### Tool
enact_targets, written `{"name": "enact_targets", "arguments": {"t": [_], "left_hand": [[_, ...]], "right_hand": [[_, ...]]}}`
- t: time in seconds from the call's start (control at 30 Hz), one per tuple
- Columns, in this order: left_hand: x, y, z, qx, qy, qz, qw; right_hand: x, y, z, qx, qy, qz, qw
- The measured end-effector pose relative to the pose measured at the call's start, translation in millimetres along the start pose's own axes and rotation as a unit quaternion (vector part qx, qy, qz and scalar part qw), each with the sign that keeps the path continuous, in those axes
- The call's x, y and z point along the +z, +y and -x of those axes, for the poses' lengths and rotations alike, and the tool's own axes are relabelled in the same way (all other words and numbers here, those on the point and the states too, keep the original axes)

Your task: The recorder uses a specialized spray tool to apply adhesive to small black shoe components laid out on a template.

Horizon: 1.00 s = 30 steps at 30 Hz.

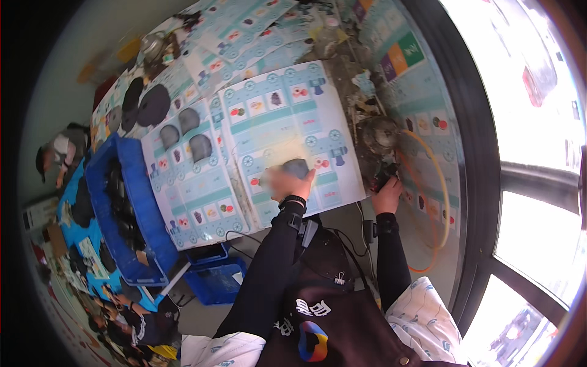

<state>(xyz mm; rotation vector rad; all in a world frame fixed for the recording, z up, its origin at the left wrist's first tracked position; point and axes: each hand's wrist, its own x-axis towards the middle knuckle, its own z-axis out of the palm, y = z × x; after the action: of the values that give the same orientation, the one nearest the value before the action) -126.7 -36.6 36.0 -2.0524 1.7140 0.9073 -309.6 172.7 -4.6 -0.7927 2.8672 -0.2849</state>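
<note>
My left hand (288,185) is over the patterned white board in front of me, its fingers smeared by motion. It grips a small dark grey rounded pad (297,166), whose near edge is hidden behind the hand. At the board's right edge, my right hand (387,196) is closed on a small black tool (384,175); its exact kind does not show. Just beyond that tool stands a round, dirty metal pot (380,134). Three similar grey cup-shaped pads (200,148) lie on the left part of the board.
Larger black pieces (153,105) lie at the far left of the table. A blue crate (125,211) of dark items stands left, with a blue bin (215,282) below the table. Orange hoses (445,202) loop along the right wall by the window. People sit at far-left tables.
</note>
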Motion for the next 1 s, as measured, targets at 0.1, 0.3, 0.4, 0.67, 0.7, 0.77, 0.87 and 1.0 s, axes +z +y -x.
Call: {"name": "enact_targets", "arguments": {"t": [0.1,0.3,0.4,0.67,0.7,0.77,0.87,1.0], "left_hand": [[1.9,28.0,2.3,-0.035,0.032,-0.021,0.999],[28.3,32.8,-8.6,-0.06,0.049,-0.097,0.992],[38.0,29.6,-20.8,-0.086,0.017,-0.059,0.994],[-5.0,-32.1,-111.2,0.066,-0.192,0.084,0.976],[-30.2,-25.0,-98.2,0.122,-0.259,0.093,0.954],[-66.2,-59.4,-94.4,0.134,-0.301,0.123,0.936],[-100.6,-125.8,-79.4,0.214,-0.268,0.094,0.935],[-153.3,-182.4,-86.4,0.148,-0.072,-0.052,0.985]], "right_hand": [[6.6,22.3,-3.9,0.031,0.027,-0.015,0.999],[1.8,24.0,-6.4,-0.003,0.058,-0.045,0.997],[-8.8,8.7,8.3,-0.071,0.042,-0.085,0.993],[9.8,-42.6,31.3,-0.215,-0.106,-0.055,0.969],[11.5,-40.2,31.6,-0.209,-0.098,-0.035,0.972],[16.2,-45.3,35.2,-0.219,-0.116,-0.035,0.968],[32.4,-43.6,34.2,-0.267,-0.127,-0.036,0.955],[33.8,-28.8,34.2,-0.227,-0.115,-0.024,0.967]]}}
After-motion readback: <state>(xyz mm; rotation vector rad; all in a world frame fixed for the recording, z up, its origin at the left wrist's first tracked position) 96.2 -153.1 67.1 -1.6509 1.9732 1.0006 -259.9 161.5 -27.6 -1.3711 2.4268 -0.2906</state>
